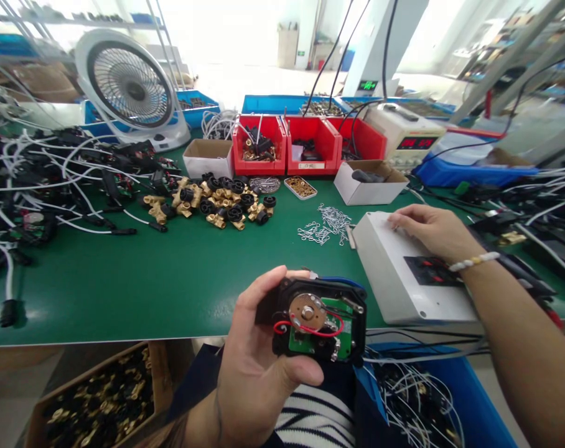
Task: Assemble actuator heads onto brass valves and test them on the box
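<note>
My left hand (259, 367) is wrapped around an open black plastic housing (361, 330), held above the table's front edge. Inside it show a round motor (307, 312), red wires and a green circuit board (298, 343). A white cable hangs from its lower right. To the right, my right hand (429, 231) rests on the far end of a light grey control box (385, 261). Its thumb and fingers are bent together at the box's top; whatever is between them is hidden. A dark panel with red parts (432, 271) lies under the wrist.
Brass valve fittings (226, 199), metal clips (331, 221) and a small tray of brass parts (301, 186) lie on the green table (180, 274). Cabled units (77, 180) crowd the left. Red bins (259, 146), a fan (133, 90) and a power supply (404, 134) stand behind.
</note>
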{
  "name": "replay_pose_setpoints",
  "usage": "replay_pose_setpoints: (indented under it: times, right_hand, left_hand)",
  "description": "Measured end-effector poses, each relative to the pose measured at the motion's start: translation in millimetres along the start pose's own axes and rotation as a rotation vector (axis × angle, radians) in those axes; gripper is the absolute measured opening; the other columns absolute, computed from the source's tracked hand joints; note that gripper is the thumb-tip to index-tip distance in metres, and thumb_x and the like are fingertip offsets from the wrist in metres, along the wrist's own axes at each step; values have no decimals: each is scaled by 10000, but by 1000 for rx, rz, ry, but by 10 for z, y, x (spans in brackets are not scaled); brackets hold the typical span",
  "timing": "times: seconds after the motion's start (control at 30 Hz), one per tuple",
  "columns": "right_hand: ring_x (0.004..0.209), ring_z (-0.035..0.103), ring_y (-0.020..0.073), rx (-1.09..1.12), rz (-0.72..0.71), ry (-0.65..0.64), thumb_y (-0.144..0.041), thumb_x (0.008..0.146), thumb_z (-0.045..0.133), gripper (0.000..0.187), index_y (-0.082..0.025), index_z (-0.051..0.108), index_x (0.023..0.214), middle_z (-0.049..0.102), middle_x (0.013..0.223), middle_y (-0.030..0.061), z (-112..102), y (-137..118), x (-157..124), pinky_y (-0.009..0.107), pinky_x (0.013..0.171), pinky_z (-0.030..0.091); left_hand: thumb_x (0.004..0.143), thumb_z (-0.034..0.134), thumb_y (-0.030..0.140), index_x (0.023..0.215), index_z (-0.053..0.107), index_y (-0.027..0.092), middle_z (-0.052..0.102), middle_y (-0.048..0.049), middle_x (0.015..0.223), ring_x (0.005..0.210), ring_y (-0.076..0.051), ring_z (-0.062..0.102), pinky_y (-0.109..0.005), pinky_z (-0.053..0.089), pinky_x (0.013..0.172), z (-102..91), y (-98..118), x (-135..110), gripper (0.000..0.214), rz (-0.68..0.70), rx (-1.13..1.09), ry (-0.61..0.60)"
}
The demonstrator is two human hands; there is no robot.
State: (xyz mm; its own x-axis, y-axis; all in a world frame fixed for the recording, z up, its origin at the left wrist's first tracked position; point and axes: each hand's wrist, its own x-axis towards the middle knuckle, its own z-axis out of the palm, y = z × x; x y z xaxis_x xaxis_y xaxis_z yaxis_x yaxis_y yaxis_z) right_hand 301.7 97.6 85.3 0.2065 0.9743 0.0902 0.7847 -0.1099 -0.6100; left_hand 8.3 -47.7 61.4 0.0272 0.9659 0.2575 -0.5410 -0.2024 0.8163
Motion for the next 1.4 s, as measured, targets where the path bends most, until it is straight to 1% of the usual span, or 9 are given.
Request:
replay_pose_setpoints:
  times: [0.23,0.4,0.5,0.6,0.7,0.8,0.93,1.17,1.4]
  right_hand:
    - [575,428,141,6,-6,-12,-862,535,594,754,-145,668,757,556,615,14,7,91,37,313,592,313]
    - [573,430,132,-3,17,-12,-554,766,660,412,-143,667,775,559,617,1,15,96,42,305,598,310]
    - [573,432,130,-12,29,-9,-450,791,655,306,-145,667,776,560,614,-4,4,68,25,300,598,305]
    - [567,425,136,-18,29,-10,-580,730,646,428,-153,662,757,550,600,0,-5,42,10,305,593,300]
    - [566,422,147,-21,26,-8,-790,571,611,649,-163,647,733,540,592,9,-5,30,10,311,586,303]
    - [567,430,157,-27,26,-2,-878,464,571,765,-166,647,735,545,600,21,1,18,17,315,584,310]
    - [567,435,165,-36,33,1,-865,437,567,756,-173,653,728,551,607,29,5,-16,13,319,587,323]
    - [580,456,179,-54,49,0,-776,474,570,645,-183,653,712,582,628,47,0,-9,28,329,598,343]
    - [593,459,181,-73,23,-7,-793,531,592,665,-174,672,760,593,645,53,18,37,30,344,614,352]
  left_hand:
    - [750,805,271,1277,589,363,682,50,1249,1116,-122,664,-120,514,951,-8,4,-1,576,-15,-29,6]
    - [757,798,281,1287,582,363,675,39,1261,1117,-130,664,-130,512,959,-1,-9,-34,578,-11,-15,12]
    - [766,792,287,1299,570,365,667,33,1274,1130,-133,657,-138,511,964,-8,-18,-39,582,-8,2,15]
    - [766,794,287,1302,565,367,665,32,1276,1119,-132,662,-141,513,962,-15,-17,-23,589,-15,13,16]
    - [755,806,300,1286,579,367,670,38,1262,1086,-121,674,-127,520,938,-17,-19,-5,581,-19,10,18]
    - [751,814,300,1288,578,366,671,38,1259,1081,-112,673,-112,518,923,-20,-30,-1,590,-22,18,21]
    - [754,816,300,1294,571,369,662,35,1276,1099,-113,664,-113,513,930,-33,-28,-4,597,-24,20,18]
    - [762,813,299,1284,574,384,667,51,1265,1084,-99,667,-125,511,937,-52,-1,26,580,-48,0,-1]
    - [769,807,286,1285,576,405,649,38,1295,1124,-126,646,-164,503,965,-67,17,5,578,-107,23,10]
